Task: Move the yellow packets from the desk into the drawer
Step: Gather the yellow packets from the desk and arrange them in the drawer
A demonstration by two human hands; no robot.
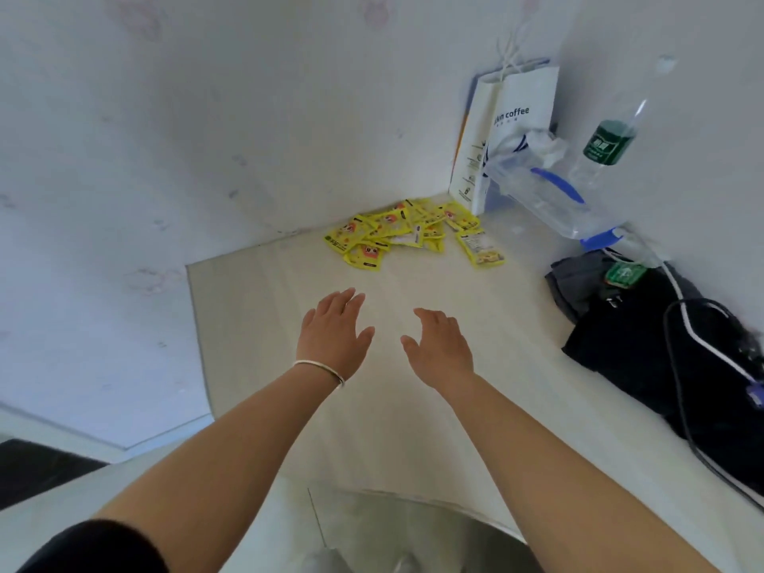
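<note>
Nearest the camera, two bare forearms reach forward over the pale surface [413, 407]. At the bottom edge, below the surface's near rim, there is a light panel that may be the drawer front, though I cannot tell for certain, and no open drawer shows.

The left hand [333, 328], with a thin bracelet [320, 368] at the wrist, is spread flat, palm down, fingers loosely extended and holding nothing. The right hand [440, 345] is just beside it, likewise open and empty, its fingers slightly curled and its thumb turned inward. Whether either palm touches the surface or hovers above it cannot be told from this angle.

Beyond the fingertips lies a stretch of bare surface, and then the yellow packets [397, 235], a loose overlapping heap in the far corner against the wall. The heap runs broadly left to right, so its long axis lies across the line of reach. One packet [481, 248] sits a little apart at the right end. The heap lies straight ahead and slightly right of both hands; the left hand's fingertips look somewhat nearer to the heap's left end, while the right hand lines up better with the middle and the stray packet. Both seem to need a further forward reach before any grasp.

To the right sit a dark bag [645, 345] with a cable [682, 378], and behind it a clear container [545, 200], a water bottle [607, 138] and a white paper coffee bag [521, 117].
</note>
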